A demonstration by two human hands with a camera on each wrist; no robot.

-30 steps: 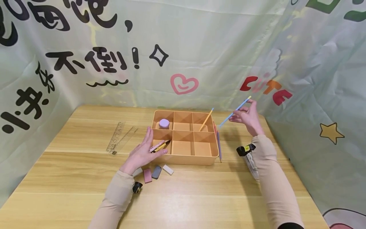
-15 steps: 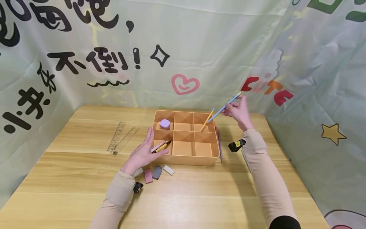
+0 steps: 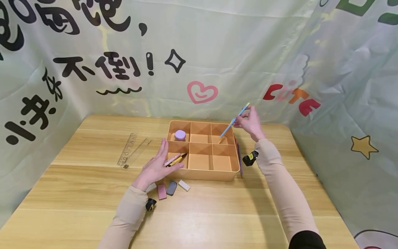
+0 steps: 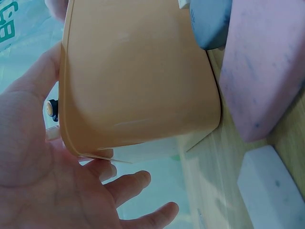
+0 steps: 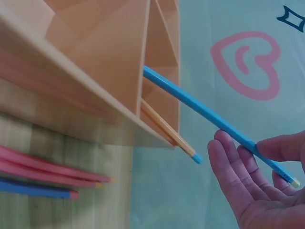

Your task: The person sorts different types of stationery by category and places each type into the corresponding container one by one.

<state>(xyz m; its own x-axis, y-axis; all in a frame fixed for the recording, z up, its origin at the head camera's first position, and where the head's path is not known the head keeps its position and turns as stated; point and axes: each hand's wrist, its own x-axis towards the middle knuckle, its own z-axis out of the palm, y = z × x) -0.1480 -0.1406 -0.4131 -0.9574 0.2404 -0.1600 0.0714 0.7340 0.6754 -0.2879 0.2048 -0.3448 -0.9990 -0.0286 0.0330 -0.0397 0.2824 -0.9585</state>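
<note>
My right hand (image 3: 249,123) pinches a light-blue pencil (image 5: 200,107) near its yellow-tipped end. The pencil slants down into the back right compartment of an orange organizer box (image 3: 203,174). In that same compartment leans an orange pencil (image 5: 167,125) with a blue end. My left hand (image 3: 157,168) rests at the box's front left corner, its fingers extended along the outer wall in the left wrist view and the thumb over the rim. Beside that thumb, a yellow-and-black pen (image 3: 177,159) and a pink pen (image 3: 172,159) lie in the front left compartment.
A purple-lidded jar (image 3: 180,135) stands in the back left compartment. Erasers, one pink (image 3: 161,192), one grey (image 3: 171,188) and white ones (image 3: 184,185), lie before the box. Clear rulers (image 3: 126,150) are at the left. Red pencils (image 5: 52,167) and a blue pencil (image 5: 38,188) lie along the right side.
My right hand has moved left with the light-blue pencil, from beside the box to over the back right compartment, and its lower end is now inside. The left hand keeps its place.
</note>
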